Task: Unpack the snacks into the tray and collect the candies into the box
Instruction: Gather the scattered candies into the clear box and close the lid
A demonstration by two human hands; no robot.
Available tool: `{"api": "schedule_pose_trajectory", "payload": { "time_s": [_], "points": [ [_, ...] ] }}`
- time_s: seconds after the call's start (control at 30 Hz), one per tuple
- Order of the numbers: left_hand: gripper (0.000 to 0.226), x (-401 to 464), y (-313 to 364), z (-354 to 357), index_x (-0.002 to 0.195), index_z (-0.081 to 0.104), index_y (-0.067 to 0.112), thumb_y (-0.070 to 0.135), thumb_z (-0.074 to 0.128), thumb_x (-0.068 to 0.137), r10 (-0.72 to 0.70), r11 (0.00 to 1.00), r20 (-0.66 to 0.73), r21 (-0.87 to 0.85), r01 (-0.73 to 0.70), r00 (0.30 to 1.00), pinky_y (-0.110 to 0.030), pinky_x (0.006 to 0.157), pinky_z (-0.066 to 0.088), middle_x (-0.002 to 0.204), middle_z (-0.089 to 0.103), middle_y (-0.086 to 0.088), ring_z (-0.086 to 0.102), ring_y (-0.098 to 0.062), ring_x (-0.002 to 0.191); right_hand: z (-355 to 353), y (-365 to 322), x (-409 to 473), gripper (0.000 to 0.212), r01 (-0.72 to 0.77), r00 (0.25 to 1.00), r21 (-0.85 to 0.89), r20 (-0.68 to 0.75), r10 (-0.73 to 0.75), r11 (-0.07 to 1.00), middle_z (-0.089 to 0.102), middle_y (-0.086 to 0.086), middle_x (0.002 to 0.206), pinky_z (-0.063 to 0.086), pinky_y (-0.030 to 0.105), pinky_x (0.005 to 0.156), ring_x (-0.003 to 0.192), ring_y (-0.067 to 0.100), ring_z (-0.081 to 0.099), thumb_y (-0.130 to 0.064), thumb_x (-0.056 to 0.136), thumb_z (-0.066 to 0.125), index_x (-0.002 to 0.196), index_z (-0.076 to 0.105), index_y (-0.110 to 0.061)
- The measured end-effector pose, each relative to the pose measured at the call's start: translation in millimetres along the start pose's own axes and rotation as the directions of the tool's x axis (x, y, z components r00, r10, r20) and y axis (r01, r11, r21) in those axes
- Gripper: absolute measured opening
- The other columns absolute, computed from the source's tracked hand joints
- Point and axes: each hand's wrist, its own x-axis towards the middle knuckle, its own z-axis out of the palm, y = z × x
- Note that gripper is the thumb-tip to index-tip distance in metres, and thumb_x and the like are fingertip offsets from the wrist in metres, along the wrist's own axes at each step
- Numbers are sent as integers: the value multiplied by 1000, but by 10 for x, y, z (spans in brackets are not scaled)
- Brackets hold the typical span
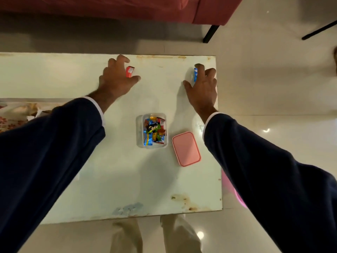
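Observation:
A clear plastic box (139, 133) stands in the middle of the white table (116, 179) with several wrapped candies inside. Its pink lid (186, 149) lies flat just to the right of it. My left hand (116, 80) reaches to the far side of the table and its fingers and thumb close around a red candy (130, 71). My right hand (202, 86) reaches to the far right corner, fingers curled over a blue candy (195, 73). Whether either candy is lifted off the table I cannot tell.
The table's right edge (219, 161) runs close to my right hand. A red sofa (127, 8) with a black leg stands beyond the far edge. A floral cloth (12, 117) shows at the left, something pink (237, 194) below the right edge.

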Motion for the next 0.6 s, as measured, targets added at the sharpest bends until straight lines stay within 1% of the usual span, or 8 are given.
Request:
{"api": "schedule_pose_trajectory", "payload": {
  "time_s": [0.1,0.17,0.23,0.33,0.4,0.43,0.5,0.6],
  "points": [
    [35,-19,11,85,125,56,23,40,65,95,135,975,-12,182,-130,991,-54,96,52,128,55,-16,59,-39,112,26,64,37,28,47,999,39,-26,-46,998,56,10,121,52,35,74,102,31,61,-27,97,62,122,56,-16],
    [18,-86,9,151,114,58,19,29,62,99,203,960,-21,199,-195,979,-50,88,56,118,59,-15,63,-36,102,32,131,9,17,79,996,66,-37,-77,995,64,12,108,50,35,71,94,32,62,-18,99,56,113,59,-10],
    [12,-146,-18,196,109,59,17,22,63,99,209,967,-39,160,-201,977,-43,80,57,112,61,-14,64,-32,95,15,182,-43,14,91,996,99,-26,-89,991,68,11,101,51,37,73,91,29,62,-13,98,54,108,62,-8],
    [12,-272,-72,196,105,64,13,19,68,95,68,996,-46,-57,-71,997,-30,69,57,97,69,-6,69,-14,80,-61,225,-120,11,-16,999,336,37,4,942,71,4,95,51,29,75,86,18,63,-16,96,59,100,66,-9],
    [14,-453,-54,127,103,69,12,17,72,90,-58,956,-43,-290,43,997,-12,58,52,82,69,3,67,3,64,-136,212,-237,13,-143,989,503,102,105,852,71,6,94,53,30,77,84,18,65,-24,95,67,97,71,-12],
    [14,-586,-35,90,101,71,15,18,73,88,-78,930,-44,-364,56,996,-7,57,49,81,69,5,67,7,64,-161,212,-343,15,-190,982,549,123,146,814,72,8,98,55,32,80,88,21,67,-27,93,71,98,74,-14],
    [14,-892,-17,46,99,71,21,21,75,86,-43,881,-18,-472,29,999,-15,65,54,84,73,2,71,-1,70,-187,193,-635,17,-231,973,603,140,184,763,72,8,104,57,32,84,94,21,70,-30,90,76,101,78,-17],
    [17,-1398,-3,60,97,69,25,22,78,83,-14,768,61,-639,50,998,-31,65,61,84,76,-4,75,-17,68,-203,96,-1152,17,-262,965,666,194,177,698,75,-3,101,55,23,77,89,10,70,-28,89,77,104,80,-20]
  ]
}}
